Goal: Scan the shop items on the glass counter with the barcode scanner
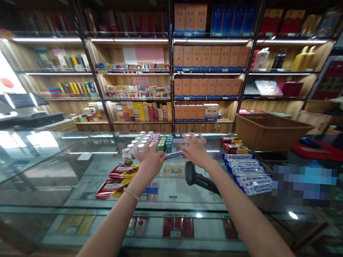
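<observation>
We see a slim blue-and-white packet (174,155) held up above the glass counter (167,183), between our two hands. Our left hand (150,158) has its thumb and fingers clamped on one end; our right hand (197,150) meets the other end, upper fingers spread, and we cannot tell whether it grips. Near our right wrist lies a black scanner (201,179). White-lidded jars (132,146) stand beyond our left hand, red-and-yellow packets (116,179) nearer us. Rightward lie blue-and-white packets (247,173) and a wicker basket (271,131).
</observation>
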Motion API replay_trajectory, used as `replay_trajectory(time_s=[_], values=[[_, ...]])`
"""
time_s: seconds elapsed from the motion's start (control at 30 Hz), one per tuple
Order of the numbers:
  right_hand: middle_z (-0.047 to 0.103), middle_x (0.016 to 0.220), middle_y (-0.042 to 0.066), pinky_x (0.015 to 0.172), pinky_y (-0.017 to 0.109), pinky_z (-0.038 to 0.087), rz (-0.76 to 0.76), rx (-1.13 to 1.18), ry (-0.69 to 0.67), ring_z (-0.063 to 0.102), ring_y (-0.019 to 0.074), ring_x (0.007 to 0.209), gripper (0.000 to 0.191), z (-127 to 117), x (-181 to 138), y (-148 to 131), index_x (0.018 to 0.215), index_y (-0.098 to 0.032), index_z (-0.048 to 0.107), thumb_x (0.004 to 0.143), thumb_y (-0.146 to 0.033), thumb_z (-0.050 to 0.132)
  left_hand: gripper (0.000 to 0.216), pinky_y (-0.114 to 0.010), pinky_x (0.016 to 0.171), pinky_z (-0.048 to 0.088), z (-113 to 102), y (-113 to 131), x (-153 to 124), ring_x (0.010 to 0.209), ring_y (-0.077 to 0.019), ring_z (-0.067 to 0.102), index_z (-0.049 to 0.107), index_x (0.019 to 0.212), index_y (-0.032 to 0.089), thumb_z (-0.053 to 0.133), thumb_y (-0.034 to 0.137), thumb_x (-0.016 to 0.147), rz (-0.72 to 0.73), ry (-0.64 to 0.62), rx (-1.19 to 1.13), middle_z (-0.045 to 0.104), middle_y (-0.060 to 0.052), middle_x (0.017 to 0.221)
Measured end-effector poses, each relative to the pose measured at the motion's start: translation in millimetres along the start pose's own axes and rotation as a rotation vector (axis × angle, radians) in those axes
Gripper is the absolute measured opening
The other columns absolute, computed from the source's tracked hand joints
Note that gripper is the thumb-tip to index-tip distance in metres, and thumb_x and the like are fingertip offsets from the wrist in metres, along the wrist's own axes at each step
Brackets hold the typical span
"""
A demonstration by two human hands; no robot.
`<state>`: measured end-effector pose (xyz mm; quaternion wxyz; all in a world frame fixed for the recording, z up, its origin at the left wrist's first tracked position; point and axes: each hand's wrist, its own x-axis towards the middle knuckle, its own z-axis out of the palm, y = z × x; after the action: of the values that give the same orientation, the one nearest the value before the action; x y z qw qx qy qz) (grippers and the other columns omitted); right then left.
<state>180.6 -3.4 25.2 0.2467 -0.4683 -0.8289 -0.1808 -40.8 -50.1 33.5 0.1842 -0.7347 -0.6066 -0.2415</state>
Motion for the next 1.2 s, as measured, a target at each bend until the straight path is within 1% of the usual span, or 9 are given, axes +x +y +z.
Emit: replay_trajectory(time_s=[0.13, 0.3, 0.43, 0.53, 0.67, 0.8, 0.9, 1.07, 1.2], values=[[0.048, 0.157, 0.007, 0.120, 0.070, 0.015, 0.054, 0.003, 0.024, 0.029, 0.0342, 0.151, 0.019, -1.2, -6.0, 15.7, 0.099, -0.027, 0.076, 0.098, -0.035, 0.059, 0.025, -0.077, 0.119, 0.010, 9.2, 12.8, 14.6, 0.151, -0.0404, 0.031, 0.079, 0.090, 0.028, 0.056, 0.036, 0.096, 0.014, 0.004, -0.053, 0.051, -0.008, 0.157], [0.047, 0.158, 0.007, 0.119, 0.068, 0.016, 0.137, -0.004, 0.039, 0.030, 0.0336, 0.150, 0.021, -2.0, -12.0, 35.1, 0.098, -0.028, 0.076, 0.100, -0.036, 0.056, 0.027, -0.073, 0.120, 0.013, 22.6, 28.8, 35.3, 0.151, -0.0374, 0.031, 0.076, 0.096, 0.025, 0.051, 0.035, 0.098, 0.049, 0.021, -0.055, 0.049, -0.009, 0.158], [0.046, 0.159, 0.006, 0.118, 0.067, 0.017, 0.193, -0.001, 0.029, 0.027, 0.0334, 0.151, 0.023, -3.8, -14.9, 47.7, 0.101, -0.030, 0.076, 0.101, -0.037, 0.054, 0.028, -0.075, 0.119, 0.013, 31.8, 41.0, 51.1, 0.150, -0.0395, 0.032, 0.075, 0.098, 0.025, 0.047, 0.032, 0.099, 0.057, 0.027, -0.062, 0.045, -0.009, 0.161], [0.046, 0.159, 0.006, 0.118, 0.067, 0.018, 0.229, 0.031, 0.035, 0.027, 0.0330, 0.151, 0.024, -3.0, -17.3, 55.4, 0.101, -0.030, 0.075, 0.102, -0.037, 0.053, 0.029, -0.076, 0.118, 0.013, 37.6, 47.8, 57.8, 0.150, -0.0397, 0.032, 0.074, 0.098, 0.024, 0.045, 0.031, 0.100, 0.067, 0.040, -0.100, 0.044, -0.010, 0.162], [0.047, 0.158, 0.006, 0.118, 0.068, 0.017, 0.252, 0.069, 0.062, 0.028, 0.0330, 0.150, 0.024, 3.9, -22.6, 61.7, 0.100, -0.030, 0.075, 0.102, -0.038, 0.052, 0.029, -0.078, 0.117, 0.014, 46.5, 49.8, 57.1, 0.149, -0.0393, 0.034, 0.073, 0.095, 0.024, 0.046, 0.031, 0.100, 0.080, 0.053, -0.143, 0.046, -0.010, 0.161], [0.050, 0.155, 0.006, 0.117, 0.068, 0.018, 0.246, 0.086, 0.074, 0.029, 0.0334, 0.149, 0.023, 10.1, -27.3, 62.7, 0.098, -0.030, 0.075, 0.101, -0.036, 0.054, 0.029, -0.076, 0.118, 0.014, 54.7, 46.6, 50.9, 0.146, -0.0375, 0.037, 0.073, 0.094, 0.023, 0.046, 0.032, 0.101, 0.123, 0.106, -0.168, 0.049, -0.011, 0.158], [0.049, 0.155, 0.005, 0.117, 0.068, 0.016, 0.247, 0.089, 0.092, 0.029, 0.0330, 0.150, 0.021, 10.3, -30.2, 61.3, 0.096, -0.031, 0.075, 0.101, -0.035, 0.055, 0.028, -0.074, 0.119, 0.012, 56.7, 46.3, 45.8, 0.145, -0.0370, 0.038, 0.073, 0.093, 0.024, 0.047, 0.031, 0.100, 0.135, 0.132, -0.171, 0.050, -0.010, 0.157], [0.049, 0.155, 0.006, 0.118, 0.067, 0.016, 0.251, 0.059, 0.141, 0.028, 0.0326, 0.150, 0.020, 7.2, -35.4, 58.8, 0.096, -0.030, 0.075, 0.100, -0.035, 0.056, 0.021, -0.075, 0.119, 0.013, 53.8, 48.3, 38.0, 0.147, -0.0381, 0.037, 0.075, 0.092, 0.027, 0.055, 0.032, 0.097, 0.152, 0.107, -0.185, 0.052, -0.008, 0.156], [0.042, 0.160, 0.005, 0.117, 0.068, 0.013, 0.238, 0.019, 0.198, 0.023, 0.0350, 0.151, 0.017, 6.6, -37.2, 59.0, 0.097, -0.032, 0.077, 0.097, -0.037, 0.061, 0.018, -0.077, 0.118, 0.012, 52.2, 47.3, 34.5, 0.148, -0.0396, 0.035, 0.077, 0.090, 0.027, 0.062, 0.034, 0.094, 0.177, 0.058, -0.199, 0.049, -0.008, 0.158]])
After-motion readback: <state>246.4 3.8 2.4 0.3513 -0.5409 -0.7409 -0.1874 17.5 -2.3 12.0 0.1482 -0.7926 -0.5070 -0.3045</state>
